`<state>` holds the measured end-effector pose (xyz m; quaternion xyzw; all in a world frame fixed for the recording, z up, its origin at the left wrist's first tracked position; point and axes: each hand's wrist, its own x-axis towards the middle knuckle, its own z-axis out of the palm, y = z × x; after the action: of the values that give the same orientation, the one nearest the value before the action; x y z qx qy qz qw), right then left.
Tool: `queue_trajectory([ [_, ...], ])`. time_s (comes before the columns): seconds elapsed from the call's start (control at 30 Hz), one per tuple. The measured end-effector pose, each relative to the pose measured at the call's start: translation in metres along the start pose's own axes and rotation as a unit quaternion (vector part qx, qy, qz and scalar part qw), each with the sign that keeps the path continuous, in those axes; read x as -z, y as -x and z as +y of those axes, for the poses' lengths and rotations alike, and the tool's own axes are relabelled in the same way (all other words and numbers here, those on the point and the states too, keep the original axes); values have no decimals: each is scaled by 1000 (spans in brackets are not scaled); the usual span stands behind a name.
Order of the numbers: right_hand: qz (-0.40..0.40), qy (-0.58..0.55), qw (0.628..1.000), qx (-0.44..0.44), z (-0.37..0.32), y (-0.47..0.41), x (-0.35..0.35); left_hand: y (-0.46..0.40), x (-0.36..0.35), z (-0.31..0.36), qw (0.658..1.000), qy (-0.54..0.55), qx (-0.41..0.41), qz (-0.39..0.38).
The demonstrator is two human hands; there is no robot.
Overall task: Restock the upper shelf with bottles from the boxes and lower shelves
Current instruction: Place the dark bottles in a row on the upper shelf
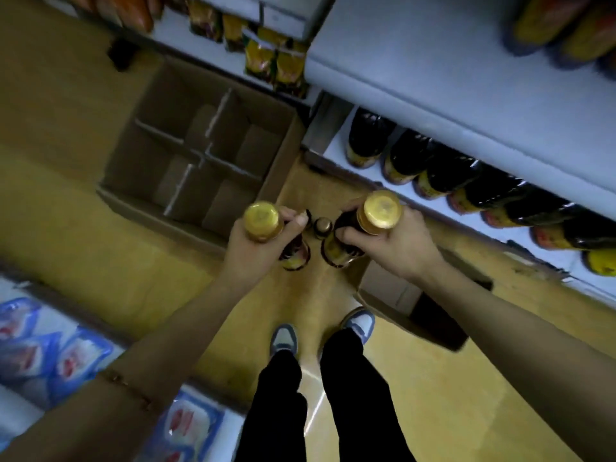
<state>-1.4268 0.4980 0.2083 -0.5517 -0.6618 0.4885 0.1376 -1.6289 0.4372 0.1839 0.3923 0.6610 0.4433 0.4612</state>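
Head view: your left hand (256, 248) and right hand (383, 241) each have fingers curled around a gold-capped bottle (261, 221); next, I judge, lift both onto the upper shelf (466, 78).

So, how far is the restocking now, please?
Done: the divided box looks emptied. In hand: the left hand and right hand each grip a gold-capped bottle. Left: a small bottle stands on the floor between them; the upper shelf shows bare space.

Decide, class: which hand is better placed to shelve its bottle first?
Probably the right hand: its gold-capped bottle is nearer the shelf on that side. The left hand holds its bottle farther away, beside the open box.
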Motion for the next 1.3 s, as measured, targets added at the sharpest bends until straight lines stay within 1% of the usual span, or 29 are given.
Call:
queue_trajectory([
  [0.1,50,-4,997,61,-51,38,35,10,11,65,997,-20,-63,-50],
  [0.17,89,-7,993,74,-79,63,53,15,18,107,988,-25,-98,-118],
  [0.23,131,-9,988,77,-107,87,72,20,22,149,975,-27,-137,-173],
  [0.4,214,-5,974,66,-187,149,124,47,22,255,938,-20,-238,-251],
  [0.53,281,11,955,93,-243,197,157,71,16,325,912,-22,-294,-285],
  [0.67,344,-10,933,109,-287,245,192,93,8,390,891,-13,-337,-303],
  [0.77,391,-18,911,131,-315,277,214,114,-1,433,867,-21,-370,-333],
  [0.87,430,-12,891,146,-337,308,231,132,-9,466,849,9,-385,-363],
  [0.93,452,-11,879,151,-346,330,236,142,-15,484,844,24,-380,-377],
  [1.0,483,-16,863,147,-349,351,237,153,-24,498,832,31,-379,-403],
  [1.17,517,18,852,77,-342,385,244,177,-52,503,806,57,-378,-452],
  [1.23,526,21,848,63,-337,397,251,187,-62,505,800,59,-356,-479],
  [1.3,544,18,837,54,-330,410,258,196,-74,508,802,52,-323,-500],
])
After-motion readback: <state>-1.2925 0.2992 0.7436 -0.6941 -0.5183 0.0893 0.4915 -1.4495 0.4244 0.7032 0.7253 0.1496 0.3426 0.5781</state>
